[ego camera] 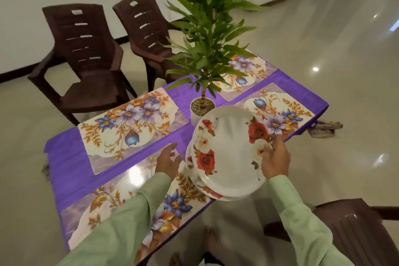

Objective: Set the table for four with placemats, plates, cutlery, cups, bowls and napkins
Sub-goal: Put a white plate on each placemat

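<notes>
A small table under a purple cloth [64, 168] runs from the lower left of the frame up toward the centre right, with four flowered placemats already laid. One placemat [129, 123] lies left of centre, a second placemat [248, 69] sits behind the plant, a third placemat [280, 108] is at the right end, and the nearest placemat [121, 201] is at the bottom, partly under the person's pale green sleeve [129, 222]. A leafy potted plant [205, 49] stands in a white pot [199, 114] in the middle of the cloth. Just below and right of the pot is the stack of plates [200, 181], white with red roses, reaching past the table's near edge. The top plate [228, 151] is tipped up toward the viewer. The right hand [274, 157] has its fingers curled onto the top plate's right rim and holds it. The left hand [169, 161] is spread, its fingers loosely straight, just beside the stack's left edge above the nearest placemat. I cannot tell whether it touches the plates. Two brown plastic chairs [84, 56] stand in the upper left, and another brown chair [356, 233] is in the lower right.
</notes>
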A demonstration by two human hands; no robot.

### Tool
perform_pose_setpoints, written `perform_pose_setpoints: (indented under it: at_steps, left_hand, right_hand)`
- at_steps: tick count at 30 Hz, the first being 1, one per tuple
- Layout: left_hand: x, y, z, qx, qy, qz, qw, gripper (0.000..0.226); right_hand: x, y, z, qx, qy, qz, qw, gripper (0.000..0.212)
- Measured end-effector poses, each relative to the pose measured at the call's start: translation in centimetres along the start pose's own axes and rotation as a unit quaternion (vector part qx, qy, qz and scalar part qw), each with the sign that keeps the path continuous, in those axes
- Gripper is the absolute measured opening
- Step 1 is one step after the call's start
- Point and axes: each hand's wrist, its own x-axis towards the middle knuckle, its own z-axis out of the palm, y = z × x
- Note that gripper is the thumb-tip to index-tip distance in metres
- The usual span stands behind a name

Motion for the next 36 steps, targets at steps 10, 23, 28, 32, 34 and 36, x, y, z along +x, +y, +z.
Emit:
perform_pose_setpoints:
  at_steps: [10, 23, 28, 32, 34, 36]
  left_hand:
    - [-5.7, -7.1, -9.0, -0.099, 0.137, -0.097, 0.981, 0.044]
    - [-13.5, -18.1, -18.0, 0.045, 0.247, -0.250, 0.935, 0.032]
    - [-13.4, -19.1, -18.3, 0.058, 0.220, -0.264, 0.937, 0.029]
    - [-13.3, -19.8, -18.4, 0.074, 0.222, -0.270, 0.934, 0.030]
    - [-13.3, -20.1, -18.4, 0.075, 0.223, -0.267, 0.935, 0.034]
    - [-13.2, -20.2, -18.4, 0.073, 0.224, -0.264, 0.935, 0.035]
  right_hand:
    - [-7.3, -3.8, 6.8, 0.111, -0.142, -0.026, 0.983, 0.032]
    - [-16.3, -4.0, 20.3, -0.183, -0.385, -0.063, 0.902, 0.039]
    - [-16.2, -3.2, 22.2, -0.243, -0.401, -0.086, 0.879, 0.049]
    - [-16.3, -1.8, 23.1, -0.272, -0.410, -0.091, 0.866, 0.051]
    - [-16.3, -1.3, 23.3, -0.254, -0.401, -0.096, 0.875, 0.049]
    - [-16.3, -1.2, 23.5, -0.252, -0.397, -0.096, 0.877, 0.047]
